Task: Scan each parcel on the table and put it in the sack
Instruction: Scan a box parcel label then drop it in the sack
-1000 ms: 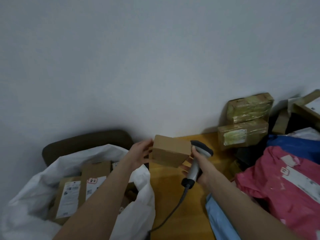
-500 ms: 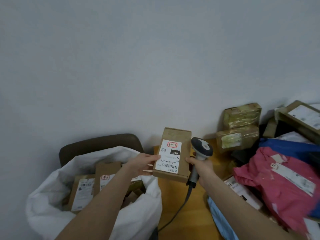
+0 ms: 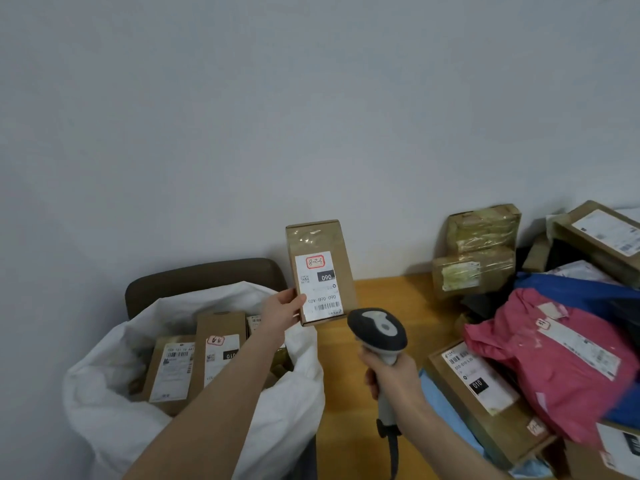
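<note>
- Change from 0.5 s ago: the right hand (image 3: pixel 391 375) and scanner (image 3: pixel 377 329) have dropped away from the parcel (image 3: pixel 320 271). They were at its right edge and now sit below and to its right, apart from it.
- The left hand (image 3: pixel 282 308) now carries the parcel alone, pinching its lower left corner with the thumb on the front face.
- The right hand is wrapped round the scanner grip. The scanner's head is aimed up toward the parcel's lower end.
- Parcel location: in the air above the left edge of the bench (image 3: pixel 381 296), just beside the mouth of the sack (image 3: pixel 104 410).
- Parcel build: a flat rectangular brown cardboard box with glossy clear tape across its upper part and a white paper label (image 3: pixel 318 285).
- Orientation: the long axis is near vertical, top leaning slightly left. The label faces the camera with its print inverted and the barcode at the lower end.
- Scanner: a smooth, rounded dark grey head with a light grey insert.
- Sack: white crumpled woven fabric holding several labelled cardboard boxes (image 3: pixel 218 348).
</note>
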